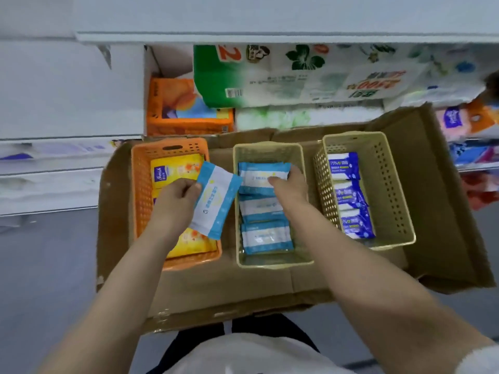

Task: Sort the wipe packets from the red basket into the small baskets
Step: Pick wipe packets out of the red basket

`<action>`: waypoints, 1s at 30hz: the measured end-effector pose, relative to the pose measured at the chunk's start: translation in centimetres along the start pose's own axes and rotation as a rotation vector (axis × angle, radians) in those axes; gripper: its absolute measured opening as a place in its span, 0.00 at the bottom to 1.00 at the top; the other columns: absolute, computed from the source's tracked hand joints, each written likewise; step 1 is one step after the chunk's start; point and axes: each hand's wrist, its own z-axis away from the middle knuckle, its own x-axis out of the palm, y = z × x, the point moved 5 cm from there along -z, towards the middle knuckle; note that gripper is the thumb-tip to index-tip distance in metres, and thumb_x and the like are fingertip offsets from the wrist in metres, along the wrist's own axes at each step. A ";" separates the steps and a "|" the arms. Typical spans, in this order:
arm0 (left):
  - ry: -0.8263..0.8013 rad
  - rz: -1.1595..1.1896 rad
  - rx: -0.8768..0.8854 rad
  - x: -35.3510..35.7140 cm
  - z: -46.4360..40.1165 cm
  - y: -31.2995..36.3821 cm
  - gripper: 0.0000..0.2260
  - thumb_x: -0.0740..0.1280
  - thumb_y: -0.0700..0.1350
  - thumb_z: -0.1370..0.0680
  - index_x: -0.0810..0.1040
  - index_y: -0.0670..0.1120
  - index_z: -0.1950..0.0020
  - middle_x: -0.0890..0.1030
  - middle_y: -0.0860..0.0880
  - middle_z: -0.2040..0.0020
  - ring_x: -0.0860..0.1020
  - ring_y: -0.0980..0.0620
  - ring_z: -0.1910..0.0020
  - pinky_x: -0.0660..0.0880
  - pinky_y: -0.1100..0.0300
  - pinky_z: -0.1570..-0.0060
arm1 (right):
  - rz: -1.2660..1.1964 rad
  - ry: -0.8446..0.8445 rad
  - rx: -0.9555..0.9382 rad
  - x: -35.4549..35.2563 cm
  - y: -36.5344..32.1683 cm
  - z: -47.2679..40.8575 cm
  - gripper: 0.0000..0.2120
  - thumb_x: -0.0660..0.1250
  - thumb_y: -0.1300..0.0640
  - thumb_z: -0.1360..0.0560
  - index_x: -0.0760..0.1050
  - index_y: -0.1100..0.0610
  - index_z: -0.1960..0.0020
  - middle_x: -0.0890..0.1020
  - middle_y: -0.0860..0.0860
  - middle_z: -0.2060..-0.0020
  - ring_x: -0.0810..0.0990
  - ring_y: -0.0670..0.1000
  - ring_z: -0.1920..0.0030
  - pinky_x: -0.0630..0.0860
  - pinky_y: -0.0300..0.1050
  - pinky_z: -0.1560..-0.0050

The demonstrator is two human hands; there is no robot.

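At the far left, the orange basket point(140, 184) holds yellow packets point(172, 171). Over its right rim the left hand point(175, 201) pinches a light-blue-and-white packet point(213, 201) by its left edge, thumb on top and fingers point(193, 188) pressed beneath; the packet hangs tilted in the air, between the orange basket and the middle beige basket point(272, 261). That middle basket already carries a row of matching light-blue packets point(266, 236). The right hand point(290, 187) reaches into its far end, fingers curled down onto the topmost packet there; whether they grip it or only press it flat is hard to tell from this angle. To the right, the second beige basket point(388, 201) holds dark-blue packets point(351, 195). All three sit in a flattened cardboard box point(243, 287). The red basket is out of view.

The step in hand looks like placing light-blue packets. Next, the left hand should carry its packet right, over the rim, and lay it flat on the row once the right hand clears.
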 end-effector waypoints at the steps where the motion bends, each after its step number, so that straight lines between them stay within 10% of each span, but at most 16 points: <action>1: 0.007 0.000 -0.006 0.1 -0.3 -0.1 0.08 0.62 0.47 0.18 0.78 0.45 0.49 0.80 0.50 0.58 0.77 0.53 0.62 0.69 0.58 0.65 | 0.062 -0.004 -0.017 0.6 -0.3 -0.7 0.15 0.71 0.57 0.27 0.75 0.50 0.41 0.82 0.48 0.47 0.81 0.52 0.45 0.78 0.53 0.40; 8: 0.050 -0.095 0.005 1.0 -1.9 -0.8 0.09 0.61 0.48 0.17 0.77 0.44 0.48 0.78 0.51 0.58 0.75 0.54 0.62 0.68 0.59 0.65 | 0.540 0.021 -0.146 2.3 -1.2 -3.6 0.21 0.68 0.57 0.23 0.66 0.60 0.34 0.81 0.60 0.44 0.80 0.61 0.43 0.76 0.51 0.45; 23: 0.036 -0.122 -0.026 2.5 -3.6 -0.5 0.11 0.60 0.50 0.17 0.76 0.44 0.43 0.79 0.48 0.51 0.77 0.56 0.59 0.70 0.60 0.66 | 0.703 -0.322 0.089 1.8 4.8 -2.8 0.20 0.66 0.62 0.23 0.67 0.62 0.32 0.77 0.58 0.37 0.77 0.57 0.39 0.75 0.45 0.43; 30: -0.053 -0.030 -0.026 3.3 -3.4 -0.7 0.10 0.64 0.49 0.19 0.80 0.46 0.45 0.82 0.47 0.52 0.80 0.51 0.56 0.73 0.56 0.61 | 1.109 -0.137 -0.253 1.9 2.4 -1.0 0.27 0.69 0.55 0.23 0.61 0.64 0.30 0.76 0.60 0.38 0.80 0.59 0.42 0.76 0.48 0.50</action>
